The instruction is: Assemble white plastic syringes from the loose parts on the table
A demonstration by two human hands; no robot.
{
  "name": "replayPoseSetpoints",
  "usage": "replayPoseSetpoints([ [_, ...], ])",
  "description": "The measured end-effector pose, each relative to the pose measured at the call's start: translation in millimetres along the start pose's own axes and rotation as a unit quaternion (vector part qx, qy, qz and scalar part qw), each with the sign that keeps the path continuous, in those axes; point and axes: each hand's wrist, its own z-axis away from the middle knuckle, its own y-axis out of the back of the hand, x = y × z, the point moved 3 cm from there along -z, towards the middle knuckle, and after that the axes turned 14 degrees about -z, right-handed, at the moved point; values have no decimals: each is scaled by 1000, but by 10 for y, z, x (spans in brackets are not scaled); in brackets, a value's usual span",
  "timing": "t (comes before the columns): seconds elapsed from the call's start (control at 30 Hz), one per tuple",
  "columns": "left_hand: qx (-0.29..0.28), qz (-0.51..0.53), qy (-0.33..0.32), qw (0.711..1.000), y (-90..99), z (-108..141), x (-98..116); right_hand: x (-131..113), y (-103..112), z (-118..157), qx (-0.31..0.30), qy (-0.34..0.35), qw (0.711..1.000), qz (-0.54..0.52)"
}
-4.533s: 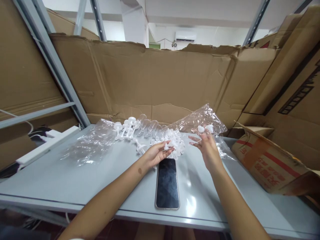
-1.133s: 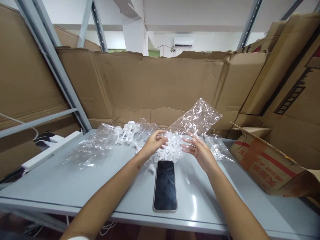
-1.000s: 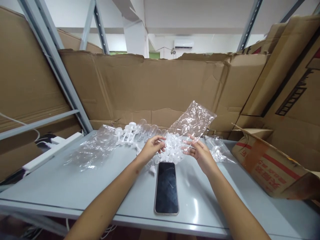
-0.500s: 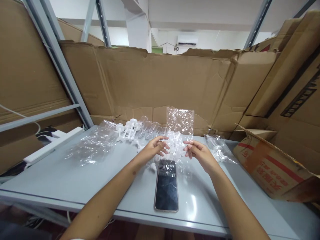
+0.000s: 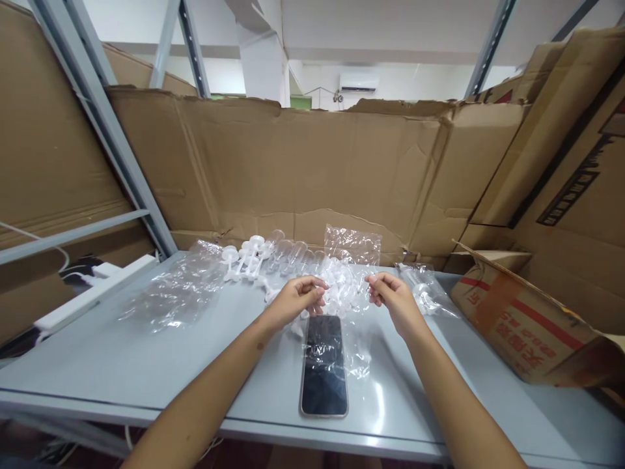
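Observation:
A thin clear plastic bag hangs between my two hands, its lower part in front of the phone. My left hand pinches its left edge between thumb and curled fingers. On the other side my right hand grips the right edge with fingertips pressed together. Seen through and behind the film is a heap of white and clear plastic pieces. Below the hands a smartphone lies face up, its screen dark. The bag's exact outline is hard to make out.
Clear cylindrical tubes and white plunger-like parts lie at the back. Another clear bag leans behind the heap. Crumpled film and a power strip are left; a filled bag and cardboard box right.
My right hand has moved slightly right and its fingers have closed more tightly. The clear film now reaches lower over the phone. The whole view has shifted a little.

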Motion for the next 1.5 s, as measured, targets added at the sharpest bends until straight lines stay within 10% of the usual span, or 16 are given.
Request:
replayPoseSetpoints([
  [0.27,128,-12,-24,991,84,1,15,29,-103,47,-44,-40,998,21],
  [0.83,117,22,-24,993,38,17,59,-28,-19,23,70,41,997,0],
  [1.1,-4,15,-45,999,-1,43,67,-27,-22,19,49,39,998,0],
  [1.5,122,16,-67,990,90,34,61,18,-46,38,28,9,999,-29],
])
